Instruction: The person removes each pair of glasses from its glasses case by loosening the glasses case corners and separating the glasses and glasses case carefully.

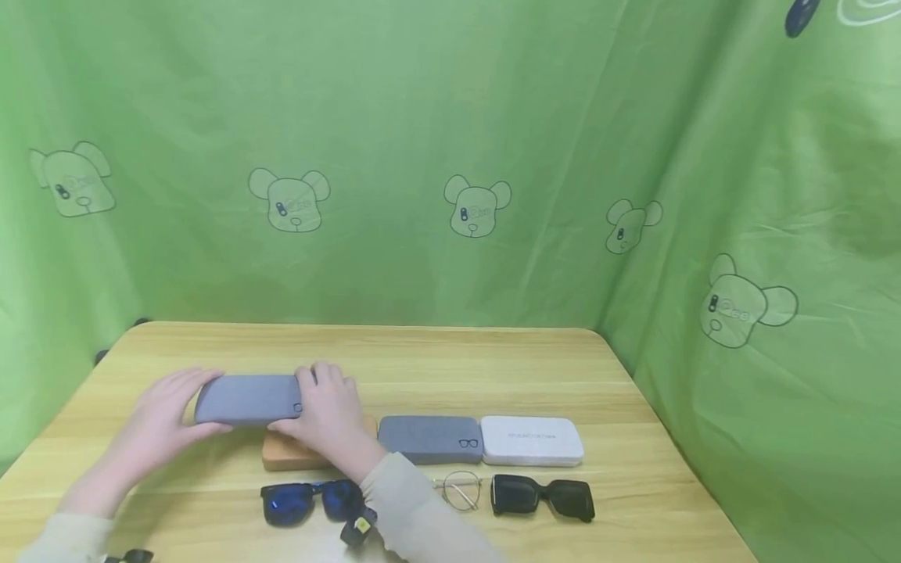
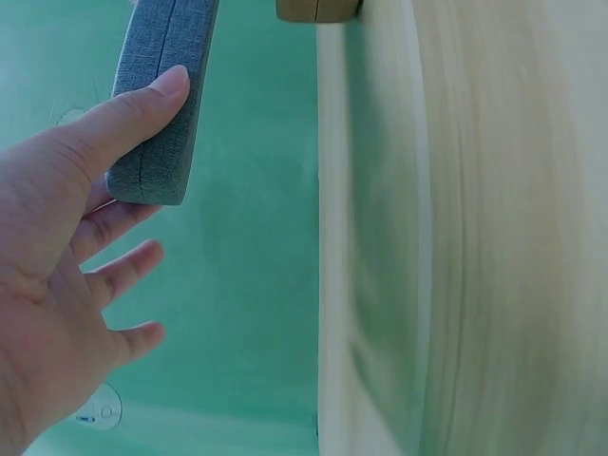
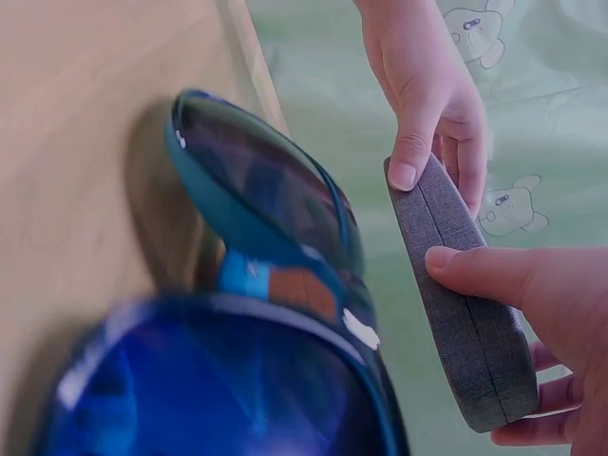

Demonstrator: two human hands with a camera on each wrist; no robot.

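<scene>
Both hands hold a closed grey glasses case (image 1: 246,399) up off the table at the left. My left hand (image 1: 156,413) grips its left end, thumb on the near edge and fingers behind; in the left wrist view the thumb (image 2: 133,119) lies across the case's seam. At the other end, my right hand (image 1: 329,410) pinches the case the same way, its thumb (image 3: 475,271) on the seam in the right wrist view. Partly hidden behind the right hand lies an orange-brown case (image 1: 281,455). Blue-lensed sunglasses (image 1: 288,504) sit below the right hand, partly covered by its wrist.
Right of the orange case, a second grey case (image 1: 429,438) and a white case (image 1: 532,440) stand in a row. In front of them lie thin-rimmed glasses (image 1: 461,493) and black sunglasses (image 1: 542,497). Green curtains (image 1: 394,117) enclose the wooden table (image 1: 450,360).
</scene>
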